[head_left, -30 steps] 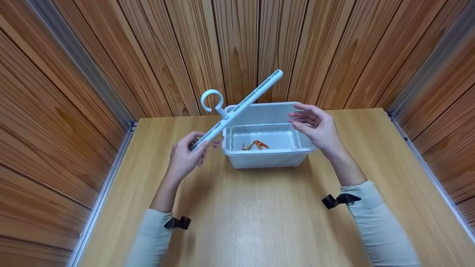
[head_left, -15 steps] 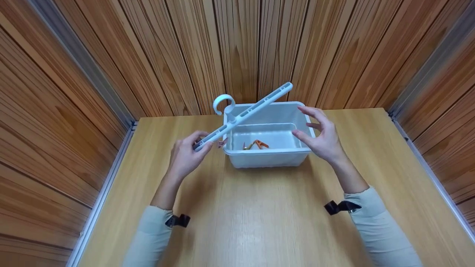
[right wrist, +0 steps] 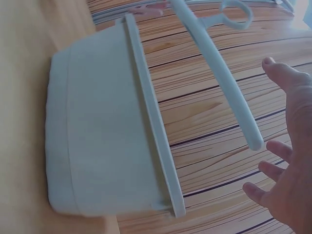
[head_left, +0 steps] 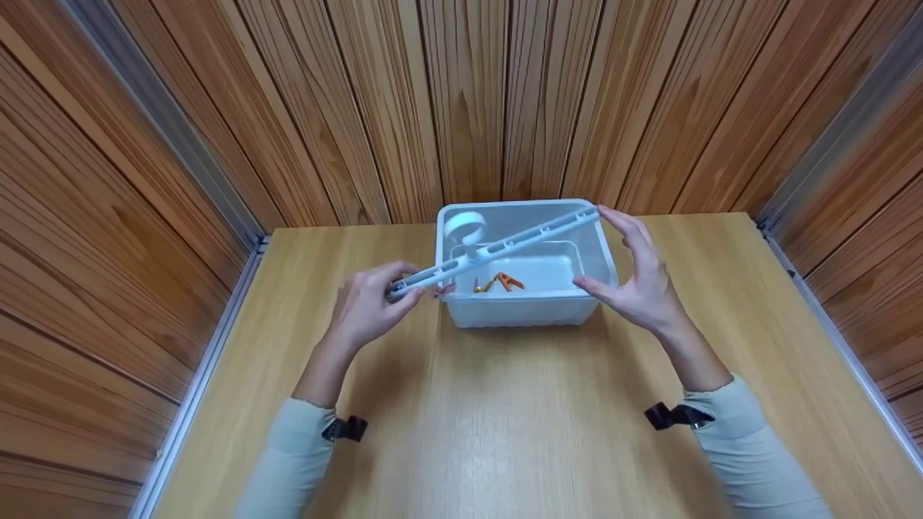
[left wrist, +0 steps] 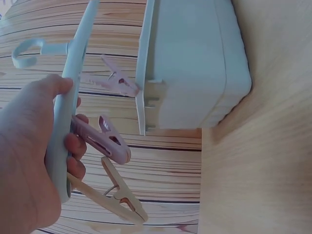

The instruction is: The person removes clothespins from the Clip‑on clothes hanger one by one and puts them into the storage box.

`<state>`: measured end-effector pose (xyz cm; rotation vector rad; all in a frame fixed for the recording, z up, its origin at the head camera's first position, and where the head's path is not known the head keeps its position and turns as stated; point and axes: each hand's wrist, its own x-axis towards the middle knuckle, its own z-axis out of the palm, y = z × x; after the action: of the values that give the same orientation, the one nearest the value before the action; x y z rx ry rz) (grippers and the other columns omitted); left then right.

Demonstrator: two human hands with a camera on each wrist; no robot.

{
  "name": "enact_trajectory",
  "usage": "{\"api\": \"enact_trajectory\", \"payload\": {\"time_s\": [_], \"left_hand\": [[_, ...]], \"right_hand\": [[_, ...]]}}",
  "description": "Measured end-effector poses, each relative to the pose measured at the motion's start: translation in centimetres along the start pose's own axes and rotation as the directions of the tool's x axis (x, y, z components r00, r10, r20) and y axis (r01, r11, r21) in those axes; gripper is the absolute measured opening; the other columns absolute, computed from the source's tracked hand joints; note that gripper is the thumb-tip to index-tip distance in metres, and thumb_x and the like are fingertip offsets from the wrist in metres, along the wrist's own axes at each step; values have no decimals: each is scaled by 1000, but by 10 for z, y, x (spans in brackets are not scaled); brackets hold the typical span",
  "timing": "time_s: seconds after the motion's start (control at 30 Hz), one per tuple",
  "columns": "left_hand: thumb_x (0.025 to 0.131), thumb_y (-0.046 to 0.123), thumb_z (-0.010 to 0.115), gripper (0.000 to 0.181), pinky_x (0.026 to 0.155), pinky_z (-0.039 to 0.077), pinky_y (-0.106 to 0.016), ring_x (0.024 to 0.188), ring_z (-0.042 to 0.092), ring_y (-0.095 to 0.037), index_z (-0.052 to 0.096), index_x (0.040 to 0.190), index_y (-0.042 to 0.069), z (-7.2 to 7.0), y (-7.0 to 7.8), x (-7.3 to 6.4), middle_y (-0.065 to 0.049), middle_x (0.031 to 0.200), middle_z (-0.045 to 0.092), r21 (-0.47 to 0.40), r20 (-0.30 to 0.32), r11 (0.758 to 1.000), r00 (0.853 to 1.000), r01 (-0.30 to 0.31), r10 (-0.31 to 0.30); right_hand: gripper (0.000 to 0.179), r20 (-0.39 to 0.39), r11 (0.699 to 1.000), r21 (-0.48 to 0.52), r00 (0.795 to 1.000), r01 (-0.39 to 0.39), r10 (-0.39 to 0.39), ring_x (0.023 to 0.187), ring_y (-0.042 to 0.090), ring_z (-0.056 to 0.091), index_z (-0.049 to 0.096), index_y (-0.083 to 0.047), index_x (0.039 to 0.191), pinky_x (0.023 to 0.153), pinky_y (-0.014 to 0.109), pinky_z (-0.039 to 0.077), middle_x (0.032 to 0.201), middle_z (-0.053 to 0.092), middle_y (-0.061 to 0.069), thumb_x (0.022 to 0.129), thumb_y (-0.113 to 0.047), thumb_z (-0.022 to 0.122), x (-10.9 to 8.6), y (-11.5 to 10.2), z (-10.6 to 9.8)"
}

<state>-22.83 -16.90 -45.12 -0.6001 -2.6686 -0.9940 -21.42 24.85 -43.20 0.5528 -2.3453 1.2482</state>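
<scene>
The left hand [head_left: 364, 306] has its grip closed round the near end of a white hanger [head_left: 497, 245], thumb on top and fingers curled under the bar, as the left wrist view shows [left wrist: 66, 122]. Pegs [left wrist: 105, 141] hang from that bar just below the fingers: a pink one beside the knuckles, a cream one lower, a third pink one nearer the bin wall. The hanger slants from centre left of the head frame up to the right, across the mouth of a white bin [head_left: 519, 311], with its round hook [head_left: 465, 225] over the bin's back left corner. The right hand [head_left: 642, 277] has an open grip, fingers spread and nearly straight, holding nothing; its fingertips are at or just beside the hanger's far tip at the bin's right rim, and whether they touch I cannot tell. In the right wrist view the tip [right wrist: 253, 141] stands slightly apart from the fingers [right wrist: 278, 148]. Orange pegs [head_left: 501, 281] lie on the bin floor. The bin stands at the back middle of the desk [head_left: 505, 418]. The step in hand looks like bringing the hanger level above the bin; the next move would call for the right hand to take the free end and steady it.
</scene>
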Motion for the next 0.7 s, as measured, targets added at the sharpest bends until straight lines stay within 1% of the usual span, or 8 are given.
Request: {"api": "enact_trajectory", "payload": {"time_s": [0.13, 0.2, 0.3, 0.37, 0.43, 0.5, 0.6, 0.7], "left_hand": [[105, 33, 79, 23, 66, 42, -26, 75, 60, -16, 82, 120, 16, 0, 0, -2, -4, 95, 79, 58, 18, 993, 994, -107, 106], [104, 32, 80, 21, 65, 42, -25, 74, 59, -15, 82, 117, 16, 0, 0, -2, -4, 93, 78, 69, 26, 987, 989, -148, 147], [103, 31, 82, 20, 65, 43, -24, 72, 59, -14, 82, 114, 15, -1, 0, -2, -5, 91, 78, 71, 41, 980, 982, -187, 184], [102, 31, 82, 20, 65, 43, -23, 72, 59, -13, 82, 114, 15, -1, 1, -1, -5, 91, 78, 66, 56, 977, 979, -202, 198], [102, 31, 82, 20, 65, 43, -23, 72, 59, -12, 82, 114, 15, -1, 1, -1, -5, 91, 79, 67, 72, 974, 974, -218, 214], [102, 32, 82, 20, 65, 43, -23, 72, 59, -12, 83, 114, 16, -1, 2, 0, -4, 91, 79, 64, 93, 970, 969, -234, 228], [103, 33, 81, 21, 65, 43, -23, 72, 59, -11, 84, 115, 16, -1, 4, 0, -3, 92, 80, 45, 132, 967, 961, -250, 242], [103, 34, 80, 22, 66, 44, -22, 72, 60, -10, 84, 116, 17, 0, 5, 1, -2, 93, 81, 35, 166, 967, 955, -254, 245]], "right_hand": [[105, 18, 997, -38, 997, 74, -74, 159, 20, 45, 48, -12, 169, 130, 71, 36, 172, 51, 17, 77, -12, 101, -4, 5, -5], [106, 38, 993, -47, 993, 110, -108, 158, 14, 45, 49, -10, 168, 131, 62, 36, 170, 52, 19, 76, -12, 102, -4, 6, -7], [107, 87, 986, -58, 985, 158, -152, 156, 9, 45, 50, -7, 167, 130, 42, 38, 166, 55, 21, 74, -12, 104, -3, 6, -10], [108, 133, 983, -68, 978, 171, -161, 155, 9, 47, 50, -8, 167, 128, 36, 40, 165, 56, 21, 73, -13, 105, -4, 5, -12], [109, 182, 981, -81, 971, 175, -158, 153, 14, 51, 50, -10, 168, 126, 41, 45, 164, 57, 21, 74, -15, 105, -4, 4, -14], [108, 234, 983, -90, 962, 163, -138, 151, 24, 55, 50, -14, 168, 122, 53, 51, 164, 58, 20, 75, -17, 105, -5, 2, -17], [107, 309, 984, -97, 944, 152, -116, 149, 39, 59, 52, -18, 168, 115, 72, 54, 164, 60, 21, 76, -19, 105, -7, 0, -21], [106, 381, 983, -98, 919, 153, -105, 149, 45, 62, 52, -20, 168, 114, 75, 54, 166, 61, 18, 76, -21, 105, -6, -2, -24]]}}
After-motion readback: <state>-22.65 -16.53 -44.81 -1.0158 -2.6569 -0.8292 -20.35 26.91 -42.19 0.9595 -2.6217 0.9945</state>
